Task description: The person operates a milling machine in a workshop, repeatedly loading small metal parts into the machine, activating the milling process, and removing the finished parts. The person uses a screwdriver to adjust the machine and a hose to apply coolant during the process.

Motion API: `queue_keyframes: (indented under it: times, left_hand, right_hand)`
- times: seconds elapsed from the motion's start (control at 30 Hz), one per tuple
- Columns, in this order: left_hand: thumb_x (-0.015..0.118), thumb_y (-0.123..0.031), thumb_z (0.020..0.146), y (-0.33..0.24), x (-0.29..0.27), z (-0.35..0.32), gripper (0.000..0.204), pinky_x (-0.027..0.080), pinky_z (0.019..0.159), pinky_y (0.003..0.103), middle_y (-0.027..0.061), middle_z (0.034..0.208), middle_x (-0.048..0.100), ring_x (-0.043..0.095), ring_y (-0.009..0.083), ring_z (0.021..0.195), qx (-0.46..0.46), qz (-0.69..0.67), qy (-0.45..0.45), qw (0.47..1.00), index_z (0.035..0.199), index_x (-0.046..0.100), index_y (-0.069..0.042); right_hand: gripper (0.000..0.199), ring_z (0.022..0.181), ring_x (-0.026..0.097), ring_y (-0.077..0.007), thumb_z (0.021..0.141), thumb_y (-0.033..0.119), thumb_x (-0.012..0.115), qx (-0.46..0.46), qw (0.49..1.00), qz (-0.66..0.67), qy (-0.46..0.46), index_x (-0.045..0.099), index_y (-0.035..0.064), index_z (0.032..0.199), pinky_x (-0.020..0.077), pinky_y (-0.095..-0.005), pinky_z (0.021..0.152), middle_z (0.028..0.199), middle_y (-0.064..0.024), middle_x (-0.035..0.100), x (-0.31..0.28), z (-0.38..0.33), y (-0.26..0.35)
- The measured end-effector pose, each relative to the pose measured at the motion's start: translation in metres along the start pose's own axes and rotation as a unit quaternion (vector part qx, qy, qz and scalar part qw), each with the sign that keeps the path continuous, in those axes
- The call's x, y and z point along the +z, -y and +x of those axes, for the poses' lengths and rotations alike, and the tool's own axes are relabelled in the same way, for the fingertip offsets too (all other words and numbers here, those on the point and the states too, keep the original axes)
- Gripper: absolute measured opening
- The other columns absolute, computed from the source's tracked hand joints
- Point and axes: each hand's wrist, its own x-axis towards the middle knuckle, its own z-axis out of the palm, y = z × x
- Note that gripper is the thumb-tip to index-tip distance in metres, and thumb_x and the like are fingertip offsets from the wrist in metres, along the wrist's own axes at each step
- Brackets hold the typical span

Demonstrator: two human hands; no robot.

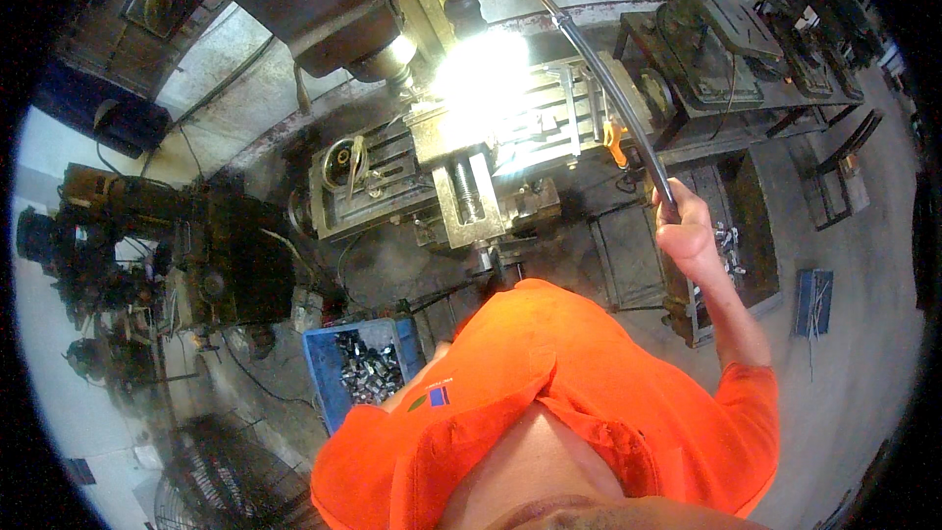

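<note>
My right hand (684, 228), raised on the right, is closed round the lower end of a long dark lever (620, 98). The lever curves up and away over a milling machine's slotted table (574, 142). My left forearm (416, 379) passes in front of my orange shirt's left side, beside a blue crate. The shirt hides my left hand's fingers, so I cannot tell what they do. On the machine table stands a vise (461, 137) with a screw, partly washed out by a bright lamp (483, 69). A spindle head (388, 59) hangs above its left side.
Small metal parts fill part of the blue crate (319, 363) at lower left. More shiny parts lie in a metal bin (751, 236) under my right forearm. An orange-handled tool (615, 142) rests at the table's right edge. Dark machinery (211, 265) stands left, near a fan (211, 481).
</note>
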Motion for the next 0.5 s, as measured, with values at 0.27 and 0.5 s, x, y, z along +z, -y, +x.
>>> queue_keyframes:
  times: [0.27, 0.5]
  left_hand:
    - [0.052, -0.004, 0.069, 0.0006, -0.0001, -0.002, 0.019, 0.044, 0.052, 0.034, 0.0172, 0.07, 0.061, 0.059, 0.024, 0.06, -0.003, -0.004, -0.001, 1.0, 0.084, 0.061, 0.004]
    - [0.051, -0.003, 0.069, 0.0018, -0.0002, -0.0055, 0.02, 0.044, 0.052, 0.033, 0.0169, 0.071, 0.061, 0.059, 0.0235, 0.061, -0.008, -0.009, -0.003, 1.0, 0.085, 0.061, 0.004]
  right_hand:
    - [0.02, 0.053, 0.033, -0.0043, 0.057, 0.004, 0.047, 0.007, 1.0, -0.005, 0.001, 0.045, 0.0066, 0.077, 0.0238, -0.0222, 0.046, 0.059, 0.0044, 0.035, 0.0002, 0.0029, -0.0031]
    - [0.022, 0.052, 0.034, -0.0049, 0.056, 0.011, 0.05, 0.006, 1.0, -0.021, -0.004, 0.045, 0.0068, 0.077, 0.0249, -0.0229, 0.046, 0.059, 0.0041, 0.036, 0.0017, 0.0058, -0.0067]
